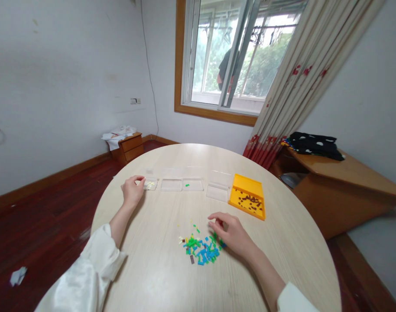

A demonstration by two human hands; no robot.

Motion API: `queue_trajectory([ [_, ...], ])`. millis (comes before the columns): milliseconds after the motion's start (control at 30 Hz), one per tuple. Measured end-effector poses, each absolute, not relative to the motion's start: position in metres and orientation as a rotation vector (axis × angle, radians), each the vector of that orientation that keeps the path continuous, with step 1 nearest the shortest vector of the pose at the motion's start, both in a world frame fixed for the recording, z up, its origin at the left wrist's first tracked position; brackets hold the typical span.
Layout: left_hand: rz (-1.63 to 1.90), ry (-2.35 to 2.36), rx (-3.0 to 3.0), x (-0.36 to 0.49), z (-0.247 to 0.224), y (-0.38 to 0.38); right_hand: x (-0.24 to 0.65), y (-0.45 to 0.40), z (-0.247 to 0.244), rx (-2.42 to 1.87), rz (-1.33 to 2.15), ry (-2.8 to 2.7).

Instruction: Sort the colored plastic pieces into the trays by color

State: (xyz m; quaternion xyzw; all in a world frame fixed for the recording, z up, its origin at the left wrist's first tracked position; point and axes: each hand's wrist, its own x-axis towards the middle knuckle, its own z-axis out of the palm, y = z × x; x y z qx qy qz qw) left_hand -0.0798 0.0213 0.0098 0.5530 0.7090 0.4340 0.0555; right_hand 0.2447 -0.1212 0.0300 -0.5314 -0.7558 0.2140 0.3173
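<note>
From the pile of small, mostly green and blue plastic bricks (205, 254) on the pale round table (149, 264), the left hand (133, 190) is at ten o'clock, pinched closed beside a clear plastic box (155, 186) of cream pieces (150, 185); the right hand (229, 232) curls loosely at two. Whether either grips anything, I cannot tell.

Small bricks (205, 252), mostly blue and green, loose foreground pile; cream pieces (150, 185) in leftmost clear box (156, 186).

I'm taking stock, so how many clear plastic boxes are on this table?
4: one box by the left hand, then a second box and third box side by side, and a fourth box left of the yellow case.
</note>
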Motion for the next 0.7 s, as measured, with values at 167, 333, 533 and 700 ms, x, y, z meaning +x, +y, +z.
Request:
queue_trajectory([
  [167,1.196,2.214,1.640,-0.0773,0.0097,0.0212,0.2427,-0.1231,0.0339,-1.403,0.556,-2.030],
  [333,1.182,2.207,1.686,-0.0757,0.0078,0.0197,0.2420,-0.1242,0.0349,-1.411,0.555,-2.054],
  [533,1.211,2.196,1.726,-0.0741,0.0068,0.0177,0.2416,-0.1252,0.0344,-1.400,0.646,-2.068],
  [700,1.245,2.190,1.737,-0.0714,0.0098,0.0144,0.2388,-0.1277,0.0397,-1.311,0.682,-2.143],
])
